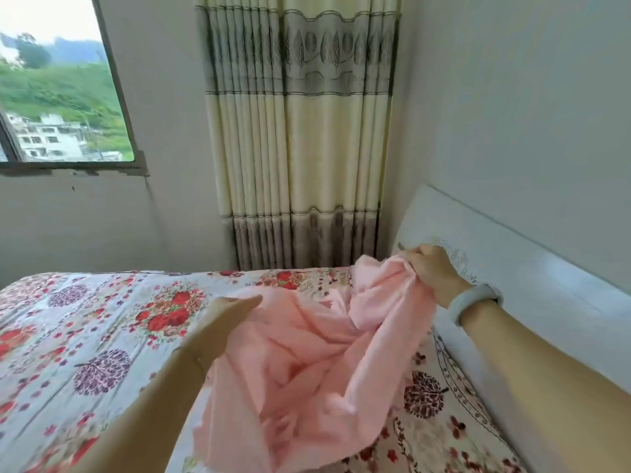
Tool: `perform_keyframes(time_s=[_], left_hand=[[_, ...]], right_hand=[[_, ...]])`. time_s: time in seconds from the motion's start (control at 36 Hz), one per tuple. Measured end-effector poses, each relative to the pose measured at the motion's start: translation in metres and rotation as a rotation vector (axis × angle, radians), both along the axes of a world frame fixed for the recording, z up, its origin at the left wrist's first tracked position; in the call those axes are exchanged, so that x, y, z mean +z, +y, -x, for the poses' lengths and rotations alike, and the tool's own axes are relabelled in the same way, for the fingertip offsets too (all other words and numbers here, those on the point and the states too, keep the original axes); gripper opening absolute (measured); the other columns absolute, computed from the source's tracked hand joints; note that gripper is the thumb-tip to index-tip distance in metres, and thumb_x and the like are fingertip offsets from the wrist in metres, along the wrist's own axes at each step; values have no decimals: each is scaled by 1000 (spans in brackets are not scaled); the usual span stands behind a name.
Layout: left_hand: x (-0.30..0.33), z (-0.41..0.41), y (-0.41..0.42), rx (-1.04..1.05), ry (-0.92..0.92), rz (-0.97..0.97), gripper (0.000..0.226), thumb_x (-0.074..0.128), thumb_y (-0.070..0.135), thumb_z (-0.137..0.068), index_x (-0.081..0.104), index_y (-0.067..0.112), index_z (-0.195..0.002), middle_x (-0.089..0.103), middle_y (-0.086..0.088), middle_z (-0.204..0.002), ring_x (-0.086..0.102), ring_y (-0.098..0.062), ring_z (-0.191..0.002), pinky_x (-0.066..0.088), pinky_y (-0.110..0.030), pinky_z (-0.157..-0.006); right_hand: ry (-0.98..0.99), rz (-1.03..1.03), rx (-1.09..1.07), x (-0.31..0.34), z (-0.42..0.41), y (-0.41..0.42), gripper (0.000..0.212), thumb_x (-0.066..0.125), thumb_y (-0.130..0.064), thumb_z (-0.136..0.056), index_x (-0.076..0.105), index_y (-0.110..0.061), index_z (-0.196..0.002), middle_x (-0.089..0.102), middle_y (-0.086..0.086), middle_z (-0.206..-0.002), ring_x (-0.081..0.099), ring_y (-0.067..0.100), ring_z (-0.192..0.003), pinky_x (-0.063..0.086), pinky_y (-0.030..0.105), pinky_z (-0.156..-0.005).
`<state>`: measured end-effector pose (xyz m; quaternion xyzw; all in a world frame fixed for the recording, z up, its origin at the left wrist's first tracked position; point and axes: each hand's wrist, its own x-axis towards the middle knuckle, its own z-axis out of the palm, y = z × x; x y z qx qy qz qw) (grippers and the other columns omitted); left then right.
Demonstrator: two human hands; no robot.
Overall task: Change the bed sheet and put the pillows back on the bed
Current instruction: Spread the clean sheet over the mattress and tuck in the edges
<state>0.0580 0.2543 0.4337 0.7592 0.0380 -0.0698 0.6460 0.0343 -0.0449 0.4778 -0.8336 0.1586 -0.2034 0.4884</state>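
So we've got the pink sheet [307, 363] bunched up over the head end of the bed, lying on top of the floral cover [85, 336] that's on the mattress. Our right hand [432, 269] has a fistful of one end, fingers curled tight around the fabric, lifted up near the white headboard [512, 268]. Our left hand [232, 310] is at the other side of the bundle with the fingers out straight, more resting against the cloth than grabbing it, as far as we can see (its underside is hidden by the fabric, so we can't be sure).

What could go wrong, we reckon: with only one real grip, a shake or toss to spread it would likely send the sheet out lopsided, or it just twists into a rope. We also can't tell if that fistful is a corner or some random middle bit, so it could end up rotated on the bed. The far edge by the curtain [300, 131] is a stretch too. No pillows in sight.
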Motion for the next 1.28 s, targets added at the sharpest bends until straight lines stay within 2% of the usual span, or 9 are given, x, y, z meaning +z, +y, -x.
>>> perform_keyframes(time_s=[0.22, 0.47, 0.61, 0.72, 0.83, 0.92, 1.06, 1.17, 1.28], left_hand=[[14, 25, -35, -128, -352, 31, 9, 61, 16, -90, 69, 14, -87, 70, 3, -73, 62, 2, -55, 47, -12, -54], [48, 68, -103, -574, -545, 48, 38, 64, 10, -87, 58, 21, -123, 64, 11, -115, 60, 2, -105, 47, -20, -94], [40, 85, -125, -675, -487, -100, 23, 66, 15, -86, 66, -4, -98, 58, -1, -74, 52, -2, -60, 40, -16, -57], [31, 78, -126, -671, -523, -254, 33, 68, 22, -85, 61, -8, -95, 58, -12, -80, 50, -14, -70, 42, -32, -66], [26, 65, -109, -583, -535, -421, 33, 71, 29, -82, 61, -3, -83, 59, -11, -72, 48, -10, -61, 38, -20, -59], [16, 59, -93, -571, -544, -599, 32, 71, 30, -82, 51, 16, -61, 47, 7, -59, 41, -5, -51, 33, -13, -48], [-13, 63, -61, -571, -524, -777, 21, 63, 31, -88, 57, 25, -68, 58, 9, -69, 50, -7, -61, 34, -12, -50], [-46, 74, -35, -441, -498, -886, 15, 58, 33, -91, 62, 21, -83, 63, 3, -83, 57, -16, -75, 42, -23, -62], [-92, 105, -15, -286, -570, -851, 15, 60, 28, -90, 67, 16, -89, 59, 8, -79, 51, -14, -71, 35, -17, -56]], right_hand=[[-390, 55, 276, 77, 46, 6, 21, 55, -12, -93, 58, -22, -75, 59, -14, -51, 51, -4, -46, 40, 9, -51], [-66, 282, 591, 50, 104, 19, 22, 62, -8, -87, 66, -27, -77, 68, -2, -75, 58, 1, -69, 44, 12, -71], [-98, 416, 506, 57, 129, 9, 25, 59, -9, -89, 59, -27, -71, 59, -15, -68, 55, -10, -63, 40, 6, -63], [-137, 608, 326, 61, 144, -5, 18, 56, -19, -92, 56, -27, -75, 62, -11, -75, 57, 0, -72, 42, 17, -68], [-237, 797, -4, 57, 151, -31, 16, 51, -26, -95, 61, -15, -90, 66, 0, -74, 61, 26, -74, 43, 34, -68], [-344, 763, -212, 47, 154, -49, 22, 49, -26, -96, 60, -7, -94, 66, 8, -73, 61, 33, -75, 34, 31, -62], [-363, 497, -419, 17, 163, -68, 22, 45, -23, -98, 56, -4, -97, 64, 12, -88, 58, 34, -86, 38, 36, -70], [-219, 326, -516, -30, 170, -76, 18, 41, -24, -98, 52, -10, -95, 56, 4, -86, 51, 28, -83, 38, 37, -73], [436, 478, -158, -102, 181, -72, 20, 44, -19, -94, 53, -8, -80, 56, 9, -82, 54, 31, -80, 35, 31, -60]])
